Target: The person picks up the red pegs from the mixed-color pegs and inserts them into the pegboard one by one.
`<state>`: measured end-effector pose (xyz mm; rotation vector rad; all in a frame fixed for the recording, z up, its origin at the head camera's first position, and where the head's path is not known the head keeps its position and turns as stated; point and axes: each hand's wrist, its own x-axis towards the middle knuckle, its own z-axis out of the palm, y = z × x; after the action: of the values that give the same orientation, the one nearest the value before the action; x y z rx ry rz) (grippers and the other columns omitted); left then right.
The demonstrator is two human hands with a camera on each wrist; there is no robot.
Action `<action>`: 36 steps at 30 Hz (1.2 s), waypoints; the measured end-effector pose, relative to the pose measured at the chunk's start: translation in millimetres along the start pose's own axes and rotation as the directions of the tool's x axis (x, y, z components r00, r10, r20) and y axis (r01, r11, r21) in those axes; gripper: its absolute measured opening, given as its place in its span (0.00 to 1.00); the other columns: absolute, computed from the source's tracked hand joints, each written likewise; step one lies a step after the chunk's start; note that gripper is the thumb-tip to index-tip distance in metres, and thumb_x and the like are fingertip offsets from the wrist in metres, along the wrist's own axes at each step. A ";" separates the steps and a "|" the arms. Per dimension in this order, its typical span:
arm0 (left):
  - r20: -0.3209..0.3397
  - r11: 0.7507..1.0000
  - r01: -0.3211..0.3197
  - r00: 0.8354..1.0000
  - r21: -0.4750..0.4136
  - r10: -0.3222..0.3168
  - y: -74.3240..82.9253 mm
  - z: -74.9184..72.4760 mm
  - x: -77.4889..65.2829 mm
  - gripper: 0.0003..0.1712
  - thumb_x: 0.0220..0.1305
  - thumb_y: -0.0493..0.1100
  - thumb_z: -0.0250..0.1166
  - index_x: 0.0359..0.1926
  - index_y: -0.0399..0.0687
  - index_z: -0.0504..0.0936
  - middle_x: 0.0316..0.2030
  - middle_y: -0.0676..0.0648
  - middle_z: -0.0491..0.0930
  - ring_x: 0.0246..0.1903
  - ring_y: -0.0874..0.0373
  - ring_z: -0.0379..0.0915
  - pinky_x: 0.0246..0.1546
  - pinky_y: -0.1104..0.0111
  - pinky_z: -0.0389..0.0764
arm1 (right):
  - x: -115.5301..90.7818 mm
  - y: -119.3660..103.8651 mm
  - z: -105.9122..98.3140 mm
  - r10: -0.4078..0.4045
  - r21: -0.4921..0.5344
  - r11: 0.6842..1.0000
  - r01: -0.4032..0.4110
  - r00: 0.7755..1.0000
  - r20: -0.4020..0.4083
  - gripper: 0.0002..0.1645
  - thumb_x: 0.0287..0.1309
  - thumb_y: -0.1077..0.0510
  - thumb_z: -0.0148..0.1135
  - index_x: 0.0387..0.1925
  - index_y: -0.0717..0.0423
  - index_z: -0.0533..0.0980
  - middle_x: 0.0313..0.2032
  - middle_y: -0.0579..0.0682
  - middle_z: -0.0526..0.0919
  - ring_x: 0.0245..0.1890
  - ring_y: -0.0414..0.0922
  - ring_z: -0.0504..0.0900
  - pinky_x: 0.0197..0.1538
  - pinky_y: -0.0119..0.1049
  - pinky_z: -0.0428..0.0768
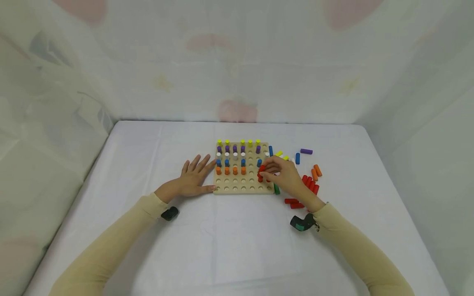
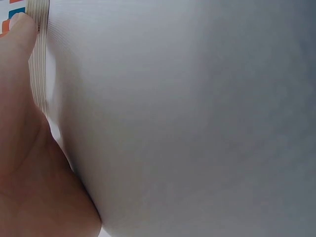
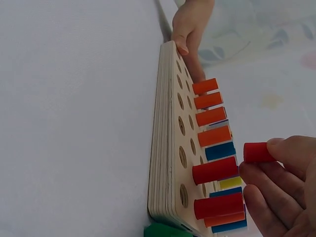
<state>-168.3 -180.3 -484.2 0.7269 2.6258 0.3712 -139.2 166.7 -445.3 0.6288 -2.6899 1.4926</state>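
Observation:
A wooden pegboard [image 1: 229, 191] lies on the table, with rows of yellow, purple, white, blue and orange pegs standing in its holes. Over its right part, my right hand [image 1: 286, 174] pinches a red peg [image 3: 257, 152] between thumb and fingers. Just below that peg, two red pegs [image 3: 215, 171] stand in the board. My left hand [image 1: 192, 176] lies with fingers spread at the board's left side. Its thumb [image 2: 22, 32] and a fingertip touch the board's edge. Part of the board's right side is hidden behind the right hand in the head view.
Loose red pegs [image 1: 308, 181] lie under and beside the right forearm. Orange pegs [image 1: 314, 174], blue and purple pegs [image 1: 306, 151] are scattered farther right. A green peg [image 1: 277, 189] lies against the board's right edge. White cloth covers the table [image 1: 207, 246].

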 end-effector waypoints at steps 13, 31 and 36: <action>-0.005 1.000 0.000 1.000 0.006 0.000 1.4 -0.6 -1.6 0.55 0.66 0.71 0.53 0.80 0.60 0.32 0.80 0.44 0.25 0.78 0.37 0.16 0.71 0.33 0.27 | 2.9 -10.6 8.1 -0.013 0.018 1.000 0.012 0.999 0.031 0.16 0.57 0.60 0.71 0.46 0.59 0.78 0.39 0.55 0.88 0.40 0.49 0.88 0.48 0.47 0.86; -0.008 1.000 -0.012 1.000 0.009 0.012 -0.7 0.4 -1.6 0.55 0.67 0.72 0.52 0.79 0.60 0.32 0.80 0.43 0.25 0.77 0.36 0.16 0.71 0.32 0.29 | 3.8 -2.3 21.3 -0.055 -0.067 0.996 0.060 0.995 0.080 0.14 0.58 0.58 0.70 0.46 0.52 0.79 0.39 0.46 0.89 0.41 0.42 0.87 0.43 0.32 0.84; -0.006 1.000 -0.011 1.000 0.001 0.011 0.4 -0.7 -2.8 0.55 0.66 0.71 0.53 0.80 0.59 0.33 0.80 0.43 0.25 0.77 0.36 0.16 0.71 0.32 0.28 | 3.2 1.1 26.1 -0.068 -0.093 0.993 0.074 0.995 0.074 0.14 0.58 0.57 0.71 0.46 0.51 0.79 0.40 0.47 0.89 0.41 0.42 0.87 0.38 0.30 0.79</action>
<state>-166.2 -181.6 -482.6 0.7414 2.6291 0.3763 -137.5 144.9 -459.9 0.7778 -2.7394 1.3416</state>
